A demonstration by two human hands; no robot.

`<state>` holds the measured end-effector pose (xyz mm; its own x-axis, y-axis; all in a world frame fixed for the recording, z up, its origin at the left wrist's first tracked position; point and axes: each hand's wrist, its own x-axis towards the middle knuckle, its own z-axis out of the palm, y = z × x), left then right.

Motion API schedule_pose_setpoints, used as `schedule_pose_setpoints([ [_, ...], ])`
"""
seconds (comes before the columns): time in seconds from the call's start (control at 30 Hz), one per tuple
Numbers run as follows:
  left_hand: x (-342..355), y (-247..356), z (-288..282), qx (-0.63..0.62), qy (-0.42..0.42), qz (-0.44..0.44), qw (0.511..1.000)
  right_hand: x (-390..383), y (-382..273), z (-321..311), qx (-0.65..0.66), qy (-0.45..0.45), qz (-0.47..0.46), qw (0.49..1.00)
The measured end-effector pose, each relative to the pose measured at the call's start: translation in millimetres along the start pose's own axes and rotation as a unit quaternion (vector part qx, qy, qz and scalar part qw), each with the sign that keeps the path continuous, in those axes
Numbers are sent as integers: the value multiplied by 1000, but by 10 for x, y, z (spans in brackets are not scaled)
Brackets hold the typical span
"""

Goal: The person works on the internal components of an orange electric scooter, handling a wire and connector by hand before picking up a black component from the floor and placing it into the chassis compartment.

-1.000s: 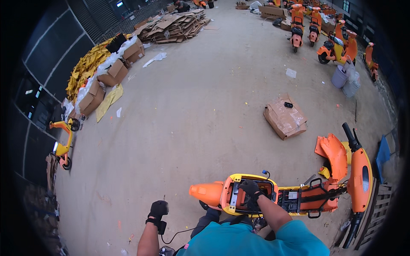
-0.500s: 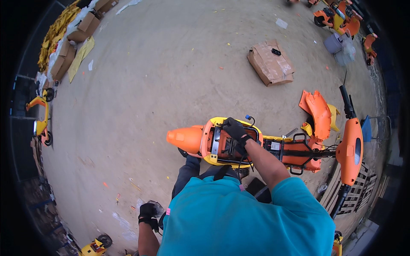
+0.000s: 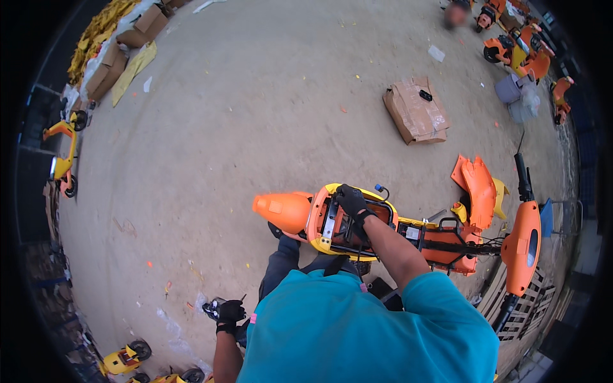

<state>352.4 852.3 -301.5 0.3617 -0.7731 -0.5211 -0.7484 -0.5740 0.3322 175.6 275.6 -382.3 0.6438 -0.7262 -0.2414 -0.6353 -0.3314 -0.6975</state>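
Across the near part of the floor (image 3: pixel 211 166), an orange and yellow scooter (image 3: pixel 413 233) stands partly stripped, its long axis running left to right, with the orange tail (image 3: pixel 284 212) at the left and the handlebar cover (image 3: pixel 520 249) at the right. The right hand (image 3: pixel 350 200) is much the nearer to it: that forearm crosses the near side of the open bay (image 3: pixel 332 187), and the hand sits by the bay's far edge, just right of the silver crosspiece (image 3: pixel 329 220). Its fingers are bent downward, but from above I cannot tell whether they grip anything. A blue plug (image 3: pixel 379 187) stands out beyond the same edge, a little to the right.

The left hand (image 3: pixel 230 311) is well apart from the scooter, low and to the left of the teal shirt (image 3: pixel 357 319); from it the tail lies ahead and to the right. That hand is curled round a thin-tipped tool (image 3: pixel 243 297), whose tip points away from the body. Past the scooter's front half lies a loose orange panel (image 3: pixel 479 191), and farther off on the floor, a cardboard box (image 3: pixel 415 112).
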Motion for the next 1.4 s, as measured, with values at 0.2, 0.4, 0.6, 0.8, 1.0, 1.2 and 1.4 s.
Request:
schedule_pose_setpoints([
  [0.2, 3, -14, -31, 21, 0, 31, 999, 103, -110, 0, -57, -21, -40, 997],
  [0.4, -24, 83, -96, -43, 4, -31, 999, 253, -232, 34, -202, -66, -148, 966],
  [0.6, -13, -96, 140, 39, -100, -59, 992, 302, -250, 213, -240, -50, -189, 951],
  [0.8, 106, -405, 374, 22, -160, -85, 983, 142, -682, -107, -267, -83, -104, 955],
  [1.0, 351, -144, 46, -3, -122, -107, 987, 87, -746, -170, -263, -112, -66, 956],
  [1.2, 693, -43, -257, -10, -82, -107, 991, 163, -513, -16, -261, -61, -144, 953],
  [1.4, 859, -50, -328, -12, -53, -102, 993, 368, -194, 167, -197, -49, -41, 978],
])
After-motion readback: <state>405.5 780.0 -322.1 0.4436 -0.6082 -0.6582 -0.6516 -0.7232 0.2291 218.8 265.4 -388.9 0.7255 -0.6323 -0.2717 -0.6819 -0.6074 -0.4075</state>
